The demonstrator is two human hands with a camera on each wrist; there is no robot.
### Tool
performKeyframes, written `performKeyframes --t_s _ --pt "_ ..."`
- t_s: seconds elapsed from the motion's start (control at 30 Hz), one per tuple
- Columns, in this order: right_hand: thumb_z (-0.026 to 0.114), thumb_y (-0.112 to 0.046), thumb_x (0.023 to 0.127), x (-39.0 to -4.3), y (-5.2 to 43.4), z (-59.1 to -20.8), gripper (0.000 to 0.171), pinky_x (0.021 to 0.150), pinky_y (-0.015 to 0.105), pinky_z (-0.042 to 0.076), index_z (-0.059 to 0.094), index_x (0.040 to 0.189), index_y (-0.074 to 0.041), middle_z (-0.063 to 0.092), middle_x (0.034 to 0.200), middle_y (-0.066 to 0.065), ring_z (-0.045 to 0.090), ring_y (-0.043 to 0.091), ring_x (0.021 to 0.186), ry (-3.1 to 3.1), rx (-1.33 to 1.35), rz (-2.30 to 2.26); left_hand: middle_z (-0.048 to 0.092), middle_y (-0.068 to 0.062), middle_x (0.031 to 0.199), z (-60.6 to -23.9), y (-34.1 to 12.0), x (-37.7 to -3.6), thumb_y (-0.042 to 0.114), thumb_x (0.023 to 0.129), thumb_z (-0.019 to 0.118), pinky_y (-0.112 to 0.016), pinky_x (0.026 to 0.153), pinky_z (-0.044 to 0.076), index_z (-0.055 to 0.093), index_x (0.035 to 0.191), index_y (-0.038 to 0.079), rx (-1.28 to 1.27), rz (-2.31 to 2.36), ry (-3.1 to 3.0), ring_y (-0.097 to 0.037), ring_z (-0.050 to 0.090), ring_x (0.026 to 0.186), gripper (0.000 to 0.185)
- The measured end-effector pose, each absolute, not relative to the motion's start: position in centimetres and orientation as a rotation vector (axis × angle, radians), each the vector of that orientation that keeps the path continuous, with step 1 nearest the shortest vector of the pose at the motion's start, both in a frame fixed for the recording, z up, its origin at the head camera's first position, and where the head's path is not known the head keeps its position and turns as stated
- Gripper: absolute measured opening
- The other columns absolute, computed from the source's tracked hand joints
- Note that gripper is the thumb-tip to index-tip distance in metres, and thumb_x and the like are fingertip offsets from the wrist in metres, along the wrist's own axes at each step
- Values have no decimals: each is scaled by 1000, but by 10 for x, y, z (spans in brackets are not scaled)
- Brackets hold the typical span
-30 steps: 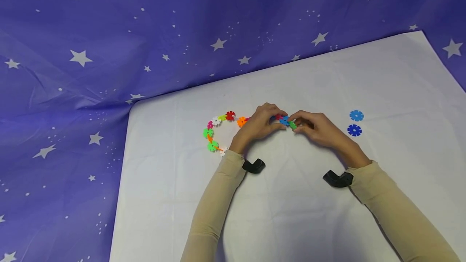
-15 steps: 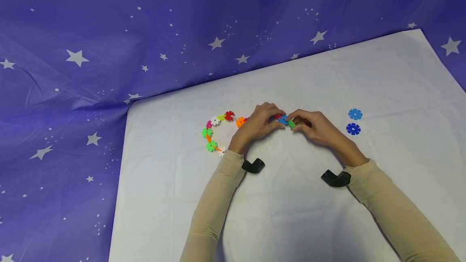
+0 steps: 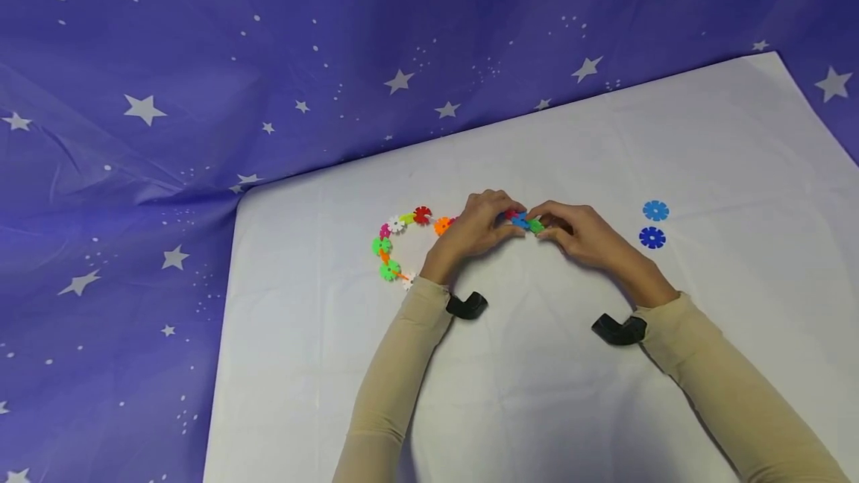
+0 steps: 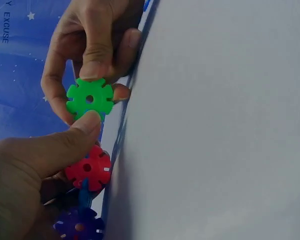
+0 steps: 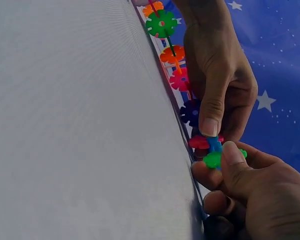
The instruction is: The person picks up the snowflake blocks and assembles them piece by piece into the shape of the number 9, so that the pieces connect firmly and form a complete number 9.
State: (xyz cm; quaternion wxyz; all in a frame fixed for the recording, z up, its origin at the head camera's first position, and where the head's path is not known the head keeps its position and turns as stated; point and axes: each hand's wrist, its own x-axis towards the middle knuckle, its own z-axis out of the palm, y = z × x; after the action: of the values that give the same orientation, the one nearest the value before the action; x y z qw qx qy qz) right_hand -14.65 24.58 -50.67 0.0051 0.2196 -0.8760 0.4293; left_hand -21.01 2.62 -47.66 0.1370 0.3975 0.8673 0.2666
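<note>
A chain of notched plastic connector discs runs across the white cloth. My left hand (image 3: 478, 224) pinches a light blue disc (image 3: 520, 221) near the chain's right end, thumb in front. Between the thumb and fingers of my right hand (image 3: 579, 233) is a green disc (image 4: 90, 97), right against the blue one. Beside the blue disc, toward the left hand, sits a red-pink disc (image 4: 88, 168), followed by a dark blue disc (image 5: 190, 113). In the head view my left hand hides part of the chain.
The chain's other end curves round on the left, with a red disc (image 3: 422, 215), white disc (image 3: 396, 223) and green disc (image 3: 389, 270). To the right lie a loose light blue disc (image 3: 655, 210) and a darker blue disc (image 3: 652, 238). A starry blue curtain (image 3: 362, 43) hangs behind.
The right hand has shifted slightly left, bringing the green disc closer against the blue one and tilting it a little. The left hand has stayed nearly still.
</note>
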Motion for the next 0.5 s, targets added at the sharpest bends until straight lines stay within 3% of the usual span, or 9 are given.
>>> performKeyframes --t_s 0.23,0.5 --pt "69 -9 90 -143 255 -500 39 65 25 45 62 128 -14 68 91 1 55 10 71 -2758 635 1277 62 -1 119 -475 26 -211 37 91 69 -41 107 29 66 124 15 1134 614 2611 -19 53 118 40" --pt "77 -3 82 -132 334 -476 34 54 18 33 67 114 -6 63 86 5 43 7 62 -2761 239 1080 61 -3 120 -476 24 -211 34 91 69 -41 108 29 66 125 13 1135 671 2597 -21 50 119 39"
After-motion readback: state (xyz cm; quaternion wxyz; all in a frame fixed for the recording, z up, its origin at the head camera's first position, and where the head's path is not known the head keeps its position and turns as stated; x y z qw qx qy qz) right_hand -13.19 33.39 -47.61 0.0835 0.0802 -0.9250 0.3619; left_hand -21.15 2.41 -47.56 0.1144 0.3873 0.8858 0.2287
